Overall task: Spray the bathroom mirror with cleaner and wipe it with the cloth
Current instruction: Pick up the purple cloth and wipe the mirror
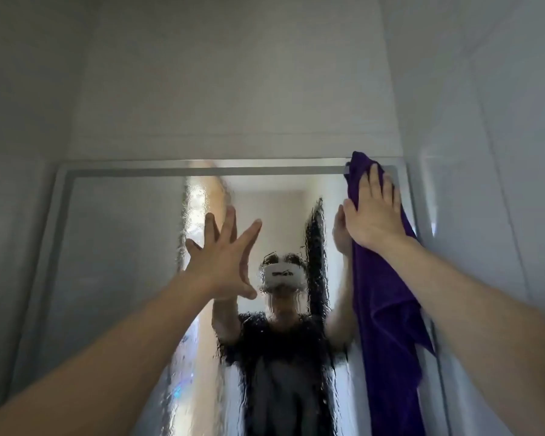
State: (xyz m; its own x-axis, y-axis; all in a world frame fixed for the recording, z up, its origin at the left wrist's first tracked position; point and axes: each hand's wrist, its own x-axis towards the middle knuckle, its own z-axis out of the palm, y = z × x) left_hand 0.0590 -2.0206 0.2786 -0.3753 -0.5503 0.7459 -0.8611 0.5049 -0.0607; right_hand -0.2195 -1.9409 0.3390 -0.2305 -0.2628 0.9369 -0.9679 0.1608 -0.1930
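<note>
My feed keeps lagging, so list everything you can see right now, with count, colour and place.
Mirror: one, silver frame, on the wall ahead, glass streaked with wet droplets.
Cloth: one, purple, pressed on the mirror's upper right corner, hanging down its right side.
Wall tiles: pale grey, above and right of the mirror.
Left hand: one, bare, fingers spread, empty, raised before the glass.
Right hand: one, bare, flat on the cloth.

Mirror [114,262] left half open glass; purple cloth [387,309] hangs along right edge, side wall [485,184] close beside.
</note>
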